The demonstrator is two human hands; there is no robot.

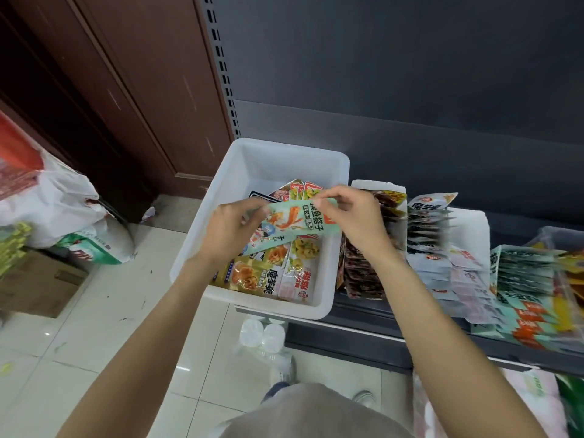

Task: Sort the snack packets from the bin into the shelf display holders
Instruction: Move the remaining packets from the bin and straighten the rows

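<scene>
Shelf-top white bin holds snack packets; both hands pinch a green packet above it.

Both hands, left hand and right hand, pinch a mint-green snack packet above the white bin; filled display holders stand right of the bin.

left hand and right hand raised together, fingers pinching
</scene>
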